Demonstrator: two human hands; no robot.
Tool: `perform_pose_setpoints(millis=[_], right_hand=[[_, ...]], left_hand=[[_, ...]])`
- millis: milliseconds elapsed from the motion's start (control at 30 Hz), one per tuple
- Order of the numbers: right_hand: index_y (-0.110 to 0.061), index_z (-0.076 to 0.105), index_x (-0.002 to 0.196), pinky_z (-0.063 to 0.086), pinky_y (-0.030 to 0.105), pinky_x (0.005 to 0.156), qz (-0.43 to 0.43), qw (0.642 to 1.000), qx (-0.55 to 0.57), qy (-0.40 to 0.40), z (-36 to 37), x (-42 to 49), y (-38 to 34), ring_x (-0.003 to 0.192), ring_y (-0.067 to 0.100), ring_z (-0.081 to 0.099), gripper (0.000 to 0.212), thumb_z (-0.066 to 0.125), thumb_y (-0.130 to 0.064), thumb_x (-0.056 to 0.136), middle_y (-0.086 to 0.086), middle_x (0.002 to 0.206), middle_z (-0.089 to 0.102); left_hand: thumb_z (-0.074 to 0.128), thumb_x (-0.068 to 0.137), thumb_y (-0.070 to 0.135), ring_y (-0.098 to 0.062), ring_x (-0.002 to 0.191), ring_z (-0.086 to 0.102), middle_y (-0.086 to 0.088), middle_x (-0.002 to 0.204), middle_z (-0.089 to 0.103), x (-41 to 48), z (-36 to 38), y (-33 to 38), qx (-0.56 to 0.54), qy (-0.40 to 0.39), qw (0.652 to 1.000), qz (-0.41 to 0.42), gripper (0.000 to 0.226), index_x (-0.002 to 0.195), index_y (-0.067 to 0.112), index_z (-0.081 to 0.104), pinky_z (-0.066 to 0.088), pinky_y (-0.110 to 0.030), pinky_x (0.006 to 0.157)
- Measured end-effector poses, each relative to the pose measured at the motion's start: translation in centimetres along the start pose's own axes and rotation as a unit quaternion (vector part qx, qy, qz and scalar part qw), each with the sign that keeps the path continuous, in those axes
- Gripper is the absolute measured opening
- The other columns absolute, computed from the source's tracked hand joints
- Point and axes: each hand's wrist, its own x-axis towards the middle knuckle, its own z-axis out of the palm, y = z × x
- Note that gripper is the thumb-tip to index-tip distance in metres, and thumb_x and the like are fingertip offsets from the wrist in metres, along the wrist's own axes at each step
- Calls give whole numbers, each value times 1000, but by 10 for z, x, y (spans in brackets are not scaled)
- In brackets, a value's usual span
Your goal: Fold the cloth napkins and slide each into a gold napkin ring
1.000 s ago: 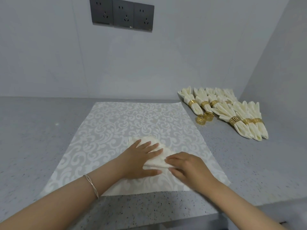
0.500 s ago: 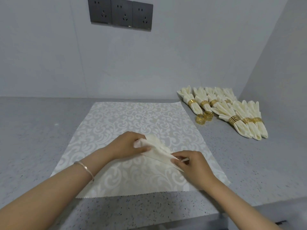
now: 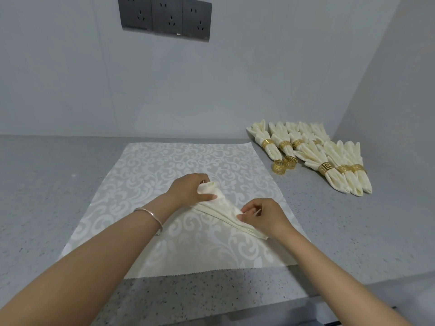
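Two hands, left (image 3: 188,191) and right (image 3: 263,216), pinch a cream napkin (image 3: 222,205) gathered into narrow pleats.

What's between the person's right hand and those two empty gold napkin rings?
Nothing stands there: the head view shows only white scroll-patterned mat, then speckled grey counter, from right hand to gold rings.

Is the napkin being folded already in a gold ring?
No: the left hand and right hand grip the napkin with no band on it; the loose gold rings lie on the counter.
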Motion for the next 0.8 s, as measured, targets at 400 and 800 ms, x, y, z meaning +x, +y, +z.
perform_pose_setpoints(millis=[400,800], right_hand=[[-20,57,93,43,27,67,6,977,-211,-38,-2,3,-18,84,14,58,25,69,-40,82,-10,82,56],[-7,63,112,51,19,56,211,904,326,-176,-40,17,-3,66,7,65,32,66,-24,85,2,88,72]], left_hand=[[62,86,49,3,129,40,22,142,44,-37,17,15,56,-16,971,231,58,140,39,42,19,-3,95],[58,90,33,-9,82,58,14,92,65,-13,25,33,25,78,961,263,22,112,29,62,39,-25,79]])
